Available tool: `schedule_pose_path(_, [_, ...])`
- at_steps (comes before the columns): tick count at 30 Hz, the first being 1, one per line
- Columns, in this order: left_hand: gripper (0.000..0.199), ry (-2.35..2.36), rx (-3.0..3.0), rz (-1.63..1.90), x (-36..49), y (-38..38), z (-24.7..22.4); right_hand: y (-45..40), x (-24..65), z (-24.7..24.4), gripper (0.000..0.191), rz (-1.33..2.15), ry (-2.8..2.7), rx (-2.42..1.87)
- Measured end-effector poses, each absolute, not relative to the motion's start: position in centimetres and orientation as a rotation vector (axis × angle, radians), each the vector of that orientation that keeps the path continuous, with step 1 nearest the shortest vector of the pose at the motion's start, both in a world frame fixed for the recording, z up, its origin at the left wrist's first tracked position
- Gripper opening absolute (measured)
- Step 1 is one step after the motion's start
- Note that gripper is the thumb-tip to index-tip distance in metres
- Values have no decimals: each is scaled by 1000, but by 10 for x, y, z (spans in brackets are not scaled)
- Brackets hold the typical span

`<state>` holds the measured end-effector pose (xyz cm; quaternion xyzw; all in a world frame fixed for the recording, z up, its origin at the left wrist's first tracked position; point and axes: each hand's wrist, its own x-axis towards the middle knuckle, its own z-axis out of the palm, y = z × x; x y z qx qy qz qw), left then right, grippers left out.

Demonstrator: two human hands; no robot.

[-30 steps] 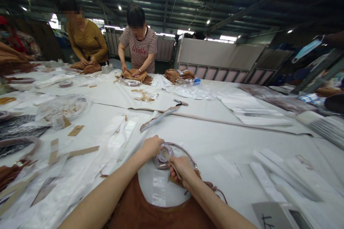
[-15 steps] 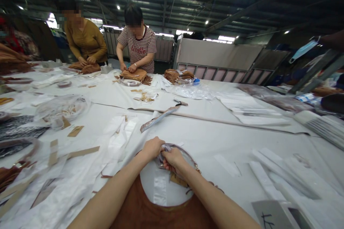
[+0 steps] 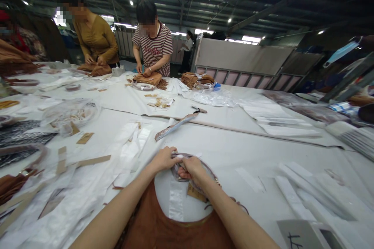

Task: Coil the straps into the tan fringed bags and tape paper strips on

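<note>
A brown suede-like bag (image 3: 178, 235) lies at the bottom centre, its curved opening facing away from me. Beyond that opening is a wrapped handle (image 3: 209, 172) that curves round to the right. My left hand (image 3: 166, 158) is closed on the handle's top, thumb pointing right. Right beside it, my right hand (image 3: 193, 168) grips the same wrapped part with curled fingers. Below my right hand a tan tag (image 3: 196, 193) is partly hidden. A clear plastic strip (image 3: 176, 202) lies on the white table inside the opening.
White plastic sleeves (image 3: 128, 155) and tan paper strips (image 3: 92, 160) cover the left side. A narrow wrapped strap (image 3: 177, 126) lies ahead. More white strips (image 3: 295, 198) and a grey box (image 3: 304, 233) are at right. People work on brown bags (image 3: 147, 79) across the table.
The view has shifted slightly. My left thumb now stretches along the handle toward my right hand, and a standing person has come into sight in the background.
</note>
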<state>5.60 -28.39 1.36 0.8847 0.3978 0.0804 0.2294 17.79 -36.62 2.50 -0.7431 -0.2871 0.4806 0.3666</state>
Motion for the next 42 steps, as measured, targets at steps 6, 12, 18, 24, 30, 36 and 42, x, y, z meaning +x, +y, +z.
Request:
schedule_pose_path(6, [35,1159,2417,300,49,-301,8,-389,209,43,25,1379,-850,-1757])
schedule_pose_path(12, [33,1127,2392,309,50,-298,7,-391,227,37,33,1065,-1503,-1695])
schedule_pose_path(18, [36,1146,2398,315,52,-296,4,-390,218,36,33,771,-1946,-1567])
schedule_pose_path(24, [35,1154,2367,266,54,-291,0,-374,211,22,19,292,-1920,-1838])
schedule_pose_path(30, [44,1142,2114,413,59,-248,2,-358,211,18,21,185,-2135,-1947])
schedule_pose_path(36, [25,1099,2097,433,68,-240,-5,-358,215,16,17,186,-2156,-1946])
schedule_pose_path(42, [31,1223,2101,414,56,-251,-14,-358,220,12,22,137,-2156,-1982])
